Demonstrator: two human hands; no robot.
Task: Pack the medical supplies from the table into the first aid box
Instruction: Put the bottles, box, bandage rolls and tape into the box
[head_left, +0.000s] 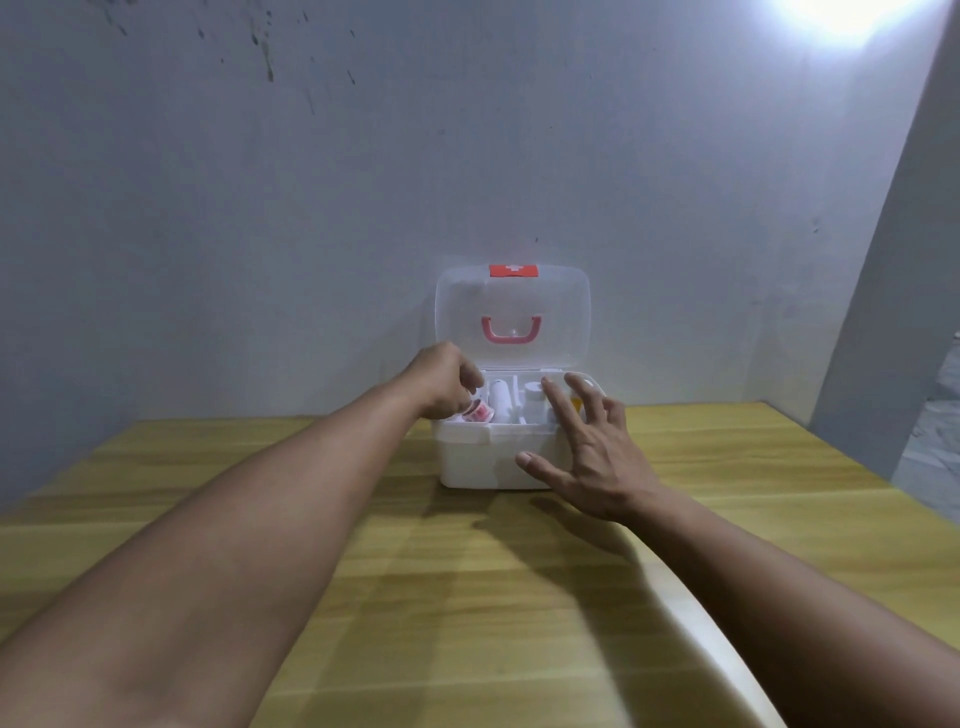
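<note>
Head view: left hand (441, 387) pinches red-print roll (477, 412) over box (478, 457), drop it straight below fingertips; right hand (592, 452) splayed, empty.

The white first aid box (480, 460) sits on my table's far side, its clear lid (511, 317) upright with a pink handle. Inside stand a white roll (501, 408) and a white bottle (533, 400); a small red-and-white labelled item (477, 412) tilts over the left compartment.
</note>
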